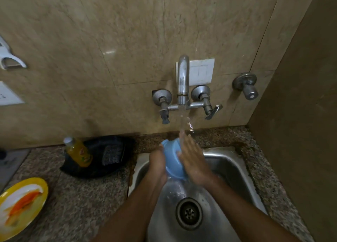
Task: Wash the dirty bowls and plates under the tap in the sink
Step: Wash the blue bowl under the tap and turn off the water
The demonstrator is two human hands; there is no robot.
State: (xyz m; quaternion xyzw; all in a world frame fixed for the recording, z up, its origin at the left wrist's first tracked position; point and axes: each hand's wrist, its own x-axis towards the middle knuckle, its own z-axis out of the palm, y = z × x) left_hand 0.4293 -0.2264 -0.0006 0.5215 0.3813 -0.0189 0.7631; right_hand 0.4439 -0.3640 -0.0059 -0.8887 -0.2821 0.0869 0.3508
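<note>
**Blue bowl held between both hands under the running tap**

A blue bowl (173,159) sits over the steel sink (235,165), turned on its side so its outer wall faces the camera. The left hand (157,164) wraps the bowl's left edge, its fingers curled round the rim in a closed grip on the bowl. The right hand (194,161) lies flat against the bowl's right side, fingers stretched upward and together, palm pressed to the plastic; it touches the bowl without closing round it. The bowl thus lies between the two hands, its upper rim rising above the left hand's knuckles.

Water falls from the tap (182,79) in a straight stream that strikes the top of the bowl and the right hand's fingertips. It runs off the bowl's lower edge towards the drain (189,213) below.

On the speckled table (87,196) to the left of the sink lies a black tray (94,168) carrying a yellow bottle (79,152) and a dark scrub pad (112,154). Nearer the camera, at the left edge, rests a yellow plate (39,187) smeared with orange and white, well apart from the sink.
</note>
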